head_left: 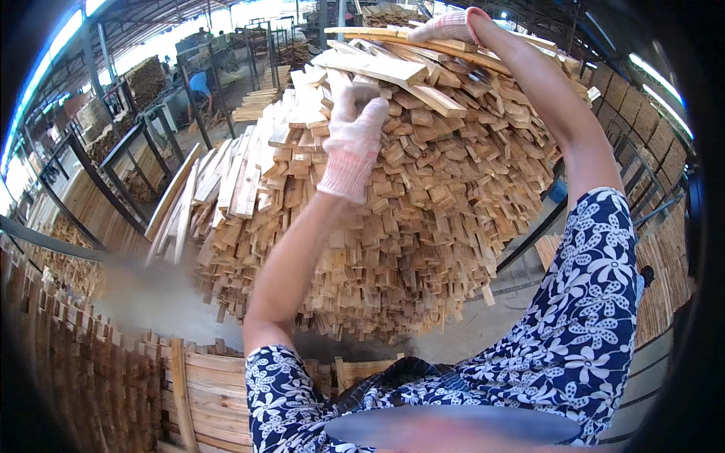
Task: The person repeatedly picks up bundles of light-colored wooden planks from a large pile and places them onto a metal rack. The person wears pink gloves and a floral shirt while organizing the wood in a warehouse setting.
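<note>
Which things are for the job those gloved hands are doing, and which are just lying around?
Seem part of the job:
- left hand, gloved
- right hand, gloved
- big pile of wooden strips
- pale board on top

Seem just nearby:
- stacked boards, lower left
- dark metal post
- ceiling light

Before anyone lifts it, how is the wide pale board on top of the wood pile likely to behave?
The wide pale board will probably feel stiff, since it looks solid and shows no obvious sag. It may slide or tip when pushed, as it lies aslant on the uneven wood pile. Its flat shape makes rolling unlikely.
</note>
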The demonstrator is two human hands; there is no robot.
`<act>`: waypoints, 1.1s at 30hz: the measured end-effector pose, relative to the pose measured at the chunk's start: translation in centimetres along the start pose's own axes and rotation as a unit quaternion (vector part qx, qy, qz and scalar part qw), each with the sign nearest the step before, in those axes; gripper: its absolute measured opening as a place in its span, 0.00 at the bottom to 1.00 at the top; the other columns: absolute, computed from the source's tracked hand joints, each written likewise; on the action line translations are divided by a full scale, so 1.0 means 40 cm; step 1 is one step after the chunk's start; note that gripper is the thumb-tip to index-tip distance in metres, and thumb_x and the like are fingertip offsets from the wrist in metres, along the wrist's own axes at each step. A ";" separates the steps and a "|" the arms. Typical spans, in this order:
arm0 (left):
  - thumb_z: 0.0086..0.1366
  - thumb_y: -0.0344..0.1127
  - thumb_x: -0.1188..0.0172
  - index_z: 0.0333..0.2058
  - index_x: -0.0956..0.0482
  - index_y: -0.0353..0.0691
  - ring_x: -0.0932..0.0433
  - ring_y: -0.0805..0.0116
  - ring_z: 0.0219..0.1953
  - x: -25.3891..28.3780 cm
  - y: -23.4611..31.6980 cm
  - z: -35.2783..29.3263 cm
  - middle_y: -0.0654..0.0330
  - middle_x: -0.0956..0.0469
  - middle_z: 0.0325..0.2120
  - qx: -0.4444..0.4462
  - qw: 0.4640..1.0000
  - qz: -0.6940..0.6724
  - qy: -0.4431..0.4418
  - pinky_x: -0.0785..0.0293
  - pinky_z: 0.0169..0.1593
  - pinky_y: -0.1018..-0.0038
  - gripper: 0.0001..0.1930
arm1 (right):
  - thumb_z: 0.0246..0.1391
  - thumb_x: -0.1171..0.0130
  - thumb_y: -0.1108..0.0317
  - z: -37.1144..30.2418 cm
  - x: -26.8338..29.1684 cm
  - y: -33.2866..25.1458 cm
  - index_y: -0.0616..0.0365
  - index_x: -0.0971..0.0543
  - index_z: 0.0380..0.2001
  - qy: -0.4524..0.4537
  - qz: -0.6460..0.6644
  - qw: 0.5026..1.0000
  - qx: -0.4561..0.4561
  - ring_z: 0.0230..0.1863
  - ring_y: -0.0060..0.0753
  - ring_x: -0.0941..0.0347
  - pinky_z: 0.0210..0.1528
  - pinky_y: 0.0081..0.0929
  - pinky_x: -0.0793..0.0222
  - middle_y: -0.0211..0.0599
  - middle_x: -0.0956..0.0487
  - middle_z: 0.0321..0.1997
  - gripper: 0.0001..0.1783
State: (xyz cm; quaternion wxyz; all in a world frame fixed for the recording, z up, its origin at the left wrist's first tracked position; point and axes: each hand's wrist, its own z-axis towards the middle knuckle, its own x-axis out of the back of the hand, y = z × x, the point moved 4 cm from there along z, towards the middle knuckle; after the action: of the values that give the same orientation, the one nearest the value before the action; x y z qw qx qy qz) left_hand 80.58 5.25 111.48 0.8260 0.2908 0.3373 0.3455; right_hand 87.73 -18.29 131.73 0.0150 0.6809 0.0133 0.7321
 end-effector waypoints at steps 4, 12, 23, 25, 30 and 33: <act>0.66 0.64 0.41 0.63 0.38 0.32 0.25 0.45 0.57 -0.086 -0.067 0.008 0.41 0.29 0.56 0.315 0.883 -0.348 -0.007 0.30 0.61 0.39 0.42 | 0.52 0.37 0.33 -0.044 -0.025 -0.014 0.51 0.29 0.68 0.021 0.022 0.999 -0.021 0.69 0.40 0.33 0.71 0.40 0.39 0.40 0.29 0.70 0.47; 0.70 0.48 0.46 0.61 0.34 0.38 0.23 0.40 0.54 -0.182 -0.101 0.224 0.41 0.30 0.59 0.202 0.942 -0.249 0.099 0.28 0.56 0.29 0.27 | 0.57 0.40 0.40 0.090 -0.112 0.065 0.49 0.26 0.66 0.083 0.132 0.976 -0.149 0.62 0.43 0.27 0.66 0.43 0.35 0.35 0.26 0.68 0.38; 0.67 0.27 0.47 0.47 0.35 0.31 0.20 0.50 0.39 -0.163 -0.038 0.109 0.40 0.24 0.43 0.236 0.902 -0.359 -0.021 0.14 0.44 0.56 0.12 | 0.58 0.44 0.44 -0.236 -0.081 -0.120 0.57 0.23 0.57 0.135 0.040 0.990 0.024 0.50 0.40 0.23 0.53 0.43 0.28 0.46 0.18 0.52 0.33; 0.67 0.28 0.45 0.47 0.34 0.31 0.20 0.52 0.37 -0.162 0.005 0.036 0.42 0.24 0.42 0.255 0.916 -0.306 -0.042 0.13 0.43 0.60 0.13 | 0.59 0.47 0.40 -0.282 -0.078 -0.123 0.57 0.22 0.55 0.155 -0.019 0.983 0.094 0.47 0.41 0.22 0.52 0.43 0.27 0.45 0.18 0.50 0.34; 0.71 0.41 0.42 0.50 0.31 0.37 0.19 0.62 0.45 -0.174 0.102 -0.158 0.50 0.24 0.44 0.237 0.946 -0.194 -0.108 0.19 0.58 0.61 0.17 | 0.57 0.42 0.37 -0.563 -0.157 -0.129 0.57 0.37 0.71 0.123 0.105 0.985 -0.065 0.65 0.45 0.29 0.63 0.43 0.30 0.56 0.29 0.66 0.47; 0.72 0.44 0.43 0.53 0.31 0.38 0.19 0.63 0.49 -0.175 0.059 -0.096 0.52 0.23 0.46 0.243 0.935 -0.200 -0.164 0.21 0.61 0.62 0.19 | 0.52 0.29 0.43 -0.604 -0.232 -0.080 0.61 0.56 0.76 0.173 0.426 0.888 -0.018 0.65 0.47 0.29 0.54 0.34 0.20 0.58 0.38 0.72 0.63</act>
State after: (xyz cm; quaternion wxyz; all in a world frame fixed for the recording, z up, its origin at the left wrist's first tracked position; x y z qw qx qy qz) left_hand 73.07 2.22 113.34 0.8259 0.4618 0.3222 0.0286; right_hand 64.32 -15.46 120.62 -0.2888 0.4835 -0.2887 0.7742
